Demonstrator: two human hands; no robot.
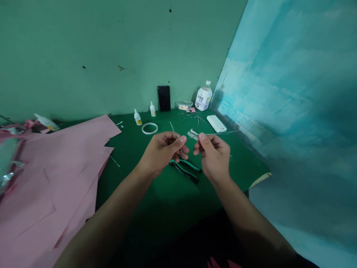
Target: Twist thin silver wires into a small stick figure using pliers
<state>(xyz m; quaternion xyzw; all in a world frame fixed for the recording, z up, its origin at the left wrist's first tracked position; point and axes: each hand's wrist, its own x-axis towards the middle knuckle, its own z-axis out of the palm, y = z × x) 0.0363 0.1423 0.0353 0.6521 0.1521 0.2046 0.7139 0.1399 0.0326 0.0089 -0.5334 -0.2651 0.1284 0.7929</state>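
Note:
My left hand (163, 150) pinches a twisted wire strand (172, 128) between thumb and fingers; it stands at a slant, its lower end showing below the thumb. Facing it, my right hand (214, 152) is closed on a bundle of thin silvery wires (192, 134), whose ends fan out toward the left hand. The two hands are a little apart. Beneath them on the green tabletop lie pliers (186, 170) with green and black handles, their jaws partly hidden by the left hand. Twisted wire pieces (197, 120) lie behind the hands.
Pink sheets (55, 178) cover the left side. At the back are small glue bottles (137, 118), a tape roll (150, 128), a black phone (164, 98) against the wall, a plastic box (184, 105) and a white bottle (203, 97). A white device (216, 124) lies near the right wall.

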